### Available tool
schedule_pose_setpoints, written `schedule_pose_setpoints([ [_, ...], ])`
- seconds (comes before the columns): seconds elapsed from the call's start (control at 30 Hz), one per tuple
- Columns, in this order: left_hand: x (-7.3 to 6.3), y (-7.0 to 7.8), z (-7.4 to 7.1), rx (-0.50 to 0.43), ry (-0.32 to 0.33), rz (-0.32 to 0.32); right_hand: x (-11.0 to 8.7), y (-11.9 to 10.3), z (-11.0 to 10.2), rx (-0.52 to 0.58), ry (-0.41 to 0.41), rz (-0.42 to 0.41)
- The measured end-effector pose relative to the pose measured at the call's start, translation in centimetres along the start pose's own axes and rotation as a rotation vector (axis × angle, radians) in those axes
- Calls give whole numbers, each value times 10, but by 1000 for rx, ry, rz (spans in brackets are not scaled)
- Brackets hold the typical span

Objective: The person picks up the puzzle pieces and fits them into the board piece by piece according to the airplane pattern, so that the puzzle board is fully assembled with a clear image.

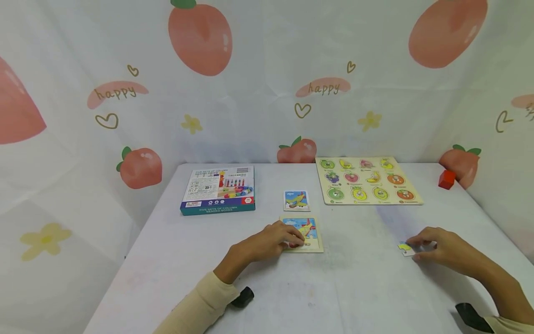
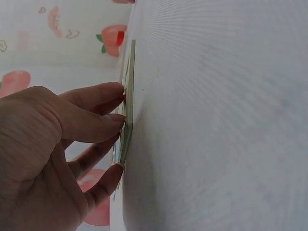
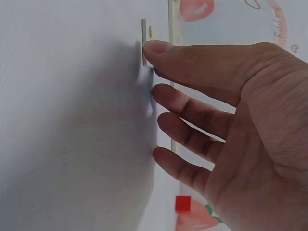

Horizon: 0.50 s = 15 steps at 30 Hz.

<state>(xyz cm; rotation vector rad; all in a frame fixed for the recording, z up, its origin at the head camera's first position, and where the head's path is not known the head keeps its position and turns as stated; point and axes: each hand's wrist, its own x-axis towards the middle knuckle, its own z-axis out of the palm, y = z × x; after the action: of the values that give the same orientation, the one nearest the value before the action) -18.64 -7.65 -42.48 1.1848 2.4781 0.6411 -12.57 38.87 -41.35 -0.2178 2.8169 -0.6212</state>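
A square airplane puzzle board [image 1: 314, 247] with a pale frame lies flat near the middle of the white table. My left hand [image 1: 275, 242] rests its fingertips on the board, covering its lower left part. Seen edge-on in the left wrist view, the board [image 2: 131, 82] has the thumb and fingers touching its face and edge. Off to the right, my right hand [image 1: 448, 250] pinches a small puzzle piece [image 1: 406, 249] with yellow and white on it, low over the table. In the right wrist view, the thumb lies against the piece [image 3: 144, 31], and the other fingers are spread below.
Just behind the board lies a small airplane picture card [image 1: 296, 201]. A boxed bead set [image 1: 219, 190] lies at the back left. The fruit puzzle board [image 1: 367, 181] is at the back right, with a red block [image 1: 447, 179] near the table's right edge.
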Motion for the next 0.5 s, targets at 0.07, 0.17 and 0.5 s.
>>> schedule_pose_setpoints([
  [0.07, 0, 0, 0, 1, 6, 11, 0, 0, 1, 1, -5, 14],
  [0.17, 0, -1, 0, -4, 10, 23, 1, 1, 1, 4, -8, 26],
  [0.5, -1, -3, 0, -14, 5, 29, 1, 1, 5, 5, 31, 18],
])
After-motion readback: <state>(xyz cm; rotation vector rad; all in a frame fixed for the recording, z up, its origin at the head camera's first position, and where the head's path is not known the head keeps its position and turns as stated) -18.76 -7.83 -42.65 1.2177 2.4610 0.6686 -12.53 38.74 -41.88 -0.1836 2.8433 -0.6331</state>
